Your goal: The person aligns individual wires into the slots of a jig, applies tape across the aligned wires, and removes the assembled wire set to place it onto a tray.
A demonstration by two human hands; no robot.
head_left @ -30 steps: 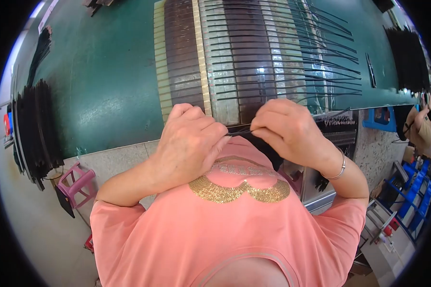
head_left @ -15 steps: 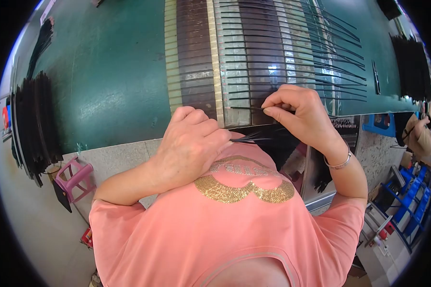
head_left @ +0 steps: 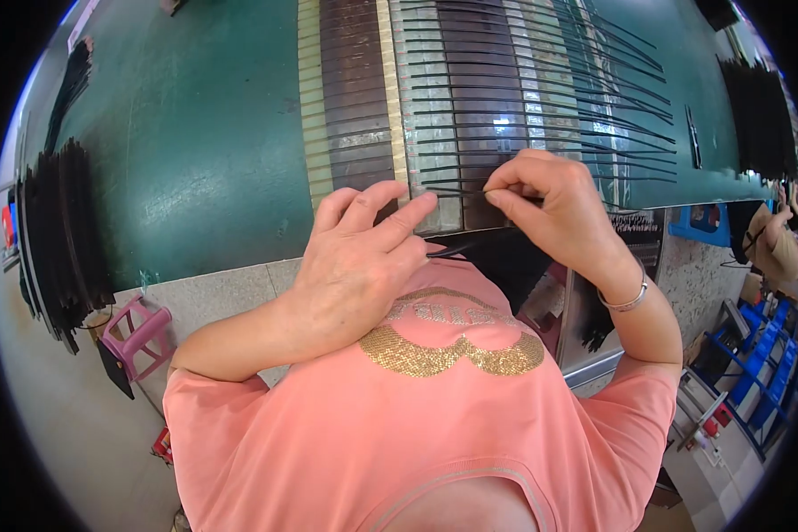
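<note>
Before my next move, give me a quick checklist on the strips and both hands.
1. Right hand pinching a black strip: ok.
2. Left hand holding the dark bundle near the edge of the green table: ok.
3. Pinched strip roughly parallel to the laid strips: ok.
4. Pinched strip's left end exactly aligned: cannot tell, left fingers crowd it.
5. Laid strips' right ends evenly spaced: not ok, several converge.

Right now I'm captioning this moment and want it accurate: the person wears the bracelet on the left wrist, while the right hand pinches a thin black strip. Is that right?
Not quite: the bracelet is on the right wrist, not the left, as the head view shows. The rest stands: the right hand pinches a thin black strip.
</note>
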